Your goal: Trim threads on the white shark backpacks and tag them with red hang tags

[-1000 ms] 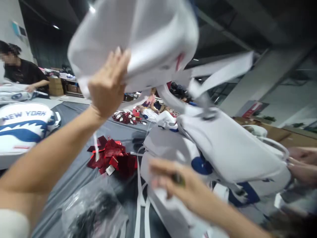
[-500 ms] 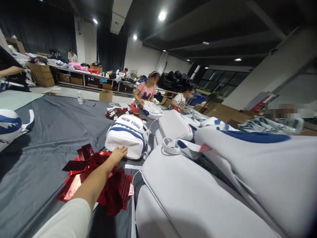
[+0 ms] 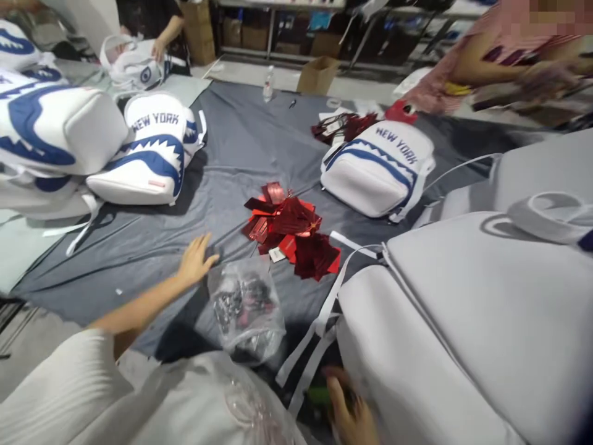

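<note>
My left hand point(image 3: 197, 262), fingers apart and holding nothing, is over the grey cloth, beside a clear plastic bag point(image 3: 248, 306) with small dark and pink items inside. Low in the view, my right hand point(image 3: 352, 414) is curled beside a large white backpack point(image 3: 491, 309) at the right. Something dark and greenish shows by its fingers, too blurred to name. White straps point(image 3: 319, 327) hang from the backpack near that hand. Past the plastic bag lies a loose heap of shiny red tags point(image 3: 291, 225). A white and blue NEW YORK backpack point(image 3: 370, 173) rests beyond the heap.
More white and blue backpacks point(image 3: 143, 167) are piled at the left. A small bottle point(image 3: 268, 84) stands near the far table edge, with a cardboard box point(image 3: 317, 74) beyond. Co-workers are at the far left point(image 3: 152, 31) and far right point(image 3: 500, 68).
The view has swung left and down. My left hand has left the NEW YORK backpack and is now over the cloth left of the red tags. My right hand and the plastic bag have come into view.
</note>
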`<action>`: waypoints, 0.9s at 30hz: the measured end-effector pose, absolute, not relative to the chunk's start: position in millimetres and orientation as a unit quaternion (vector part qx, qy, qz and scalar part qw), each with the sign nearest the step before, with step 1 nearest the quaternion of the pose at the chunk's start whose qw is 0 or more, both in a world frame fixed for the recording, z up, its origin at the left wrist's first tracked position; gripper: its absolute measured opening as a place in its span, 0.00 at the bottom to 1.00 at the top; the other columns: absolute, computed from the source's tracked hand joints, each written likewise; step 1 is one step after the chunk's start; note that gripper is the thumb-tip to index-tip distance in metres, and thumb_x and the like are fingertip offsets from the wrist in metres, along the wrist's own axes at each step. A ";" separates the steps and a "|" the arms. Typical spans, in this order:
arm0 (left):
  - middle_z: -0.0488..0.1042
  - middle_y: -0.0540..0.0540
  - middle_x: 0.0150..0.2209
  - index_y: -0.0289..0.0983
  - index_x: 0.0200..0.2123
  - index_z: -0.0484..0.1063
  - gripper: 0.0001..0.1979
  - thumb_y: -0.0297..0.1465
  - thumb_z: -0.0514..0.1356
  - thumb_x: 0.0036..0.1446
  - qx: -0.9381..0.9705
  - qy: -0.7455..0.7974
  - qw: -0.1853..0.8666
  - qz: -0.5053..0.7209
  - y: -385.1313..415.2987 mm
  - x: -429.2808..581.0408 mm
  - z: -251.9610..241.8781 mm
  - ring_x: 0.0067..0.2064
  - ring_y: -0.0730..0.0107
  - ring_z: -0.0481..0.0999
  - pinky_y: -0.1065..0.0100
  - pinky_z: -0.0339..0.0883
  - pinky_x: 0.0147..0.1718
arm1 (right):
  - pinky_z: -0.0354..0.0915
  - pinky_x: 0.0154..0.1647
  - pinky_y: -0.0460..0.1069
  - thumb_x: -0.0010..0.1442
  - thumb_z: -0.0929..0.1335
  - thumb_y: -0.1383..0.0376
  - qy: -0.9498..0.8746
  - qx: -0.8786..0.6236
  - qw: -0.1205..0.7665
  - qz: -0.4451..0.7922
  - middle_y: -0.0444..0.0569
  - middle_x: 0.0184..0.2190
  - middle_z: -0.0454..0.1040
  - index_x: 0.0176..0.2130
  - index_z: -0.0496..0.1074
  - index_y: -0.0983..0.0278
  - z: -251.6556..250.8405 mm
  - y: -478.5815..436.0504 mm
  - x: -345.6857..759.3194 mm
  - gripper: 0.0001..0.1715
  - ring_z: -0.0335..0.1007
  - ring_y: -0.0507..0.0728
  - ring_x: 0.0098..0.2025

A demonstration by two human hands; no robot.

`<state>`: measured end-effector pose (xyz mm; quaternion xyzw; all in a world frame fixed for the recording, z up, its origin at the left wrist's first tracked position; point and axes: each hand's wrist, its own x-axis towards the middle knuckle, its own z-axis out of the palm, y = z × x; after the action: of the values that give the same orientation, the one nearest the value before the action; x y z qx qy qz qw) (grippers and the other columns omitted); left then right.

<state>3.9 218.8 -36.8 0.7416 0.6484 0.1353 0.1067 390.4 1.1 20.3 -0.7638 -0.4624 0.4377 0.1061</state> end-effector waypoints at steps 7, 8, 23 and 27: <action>0.28 0.28 0.73 0.40 0.73 0.41 0.61 0.61 0.64 0.44 0.767 0.567 0.301 -0.020 26.1 7.0 -119.0 0.72 0.30 0.30 0.32 0.39 0.65 | 0.70 0.33 0.50 0.57 0.68 0.42 -0.457 -0.761 0.233 0.398 0.53 0.36 0.80 0.54 0.73 0.67 -26.4 -7.6 306.3 0.38 0.75 0.57 0.28; 0.28 0.28 0.73 0.41 0.73 0.41 0.62 0.59 0.67 0.44 0.778 0.543 0.314 -0.030 30.2 20.3 -124.9 0.72 0.29 0.29 0.30 0.37 0.65 | 0.71 0.36 0.51 0.57 0.68 0.42 -0.456 -0.767 0.238 0.383 0.54 0.37 0.81 0.53 0.74 0.68 -38.2 -19.3 300.0 0.37 0.76 0.58 0.30; 0.47 0.34 0.72 0.37 0.71 0.49 0.33 0.40 0.52 0.67 0.874 0.357 0.328 0.040 151.4 65.0 -98.5 0.74 0.47 0.42 0.42 0.43 0.68 | 0.65 0.56 0.58 0.64 0.57 0.59 -0.561 -0.801 0.128 0.168 0.63 0.54 0.72 0.54 0.72 0.69 -127.4 22.2 223.8 0.28 0.68 0.66 0.56; 0.57 0.36 0.69 0.41 0.69 0.55 0.34 0.47 0.55 0.64 0.870 0.350 0.345 0.036 120.9 62.2 -102.0 0.71 0.53 0.54 0.47 0.50 0.67 | 0.63 0.57 0.62 0.61 0.58 0.58 -0.588 -0.785 0.122 0.150 0.70 0.58 0.67 0.62 0.64 0.75 -136.1 72.4 243.5 0.35 0.66 0.71 0.58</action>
<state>62.2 120.9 -102.0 0.8702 0.3497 0.0359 0.3453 243.5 72.4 -136.1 -0.7852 -0.5881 0.1502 0.1224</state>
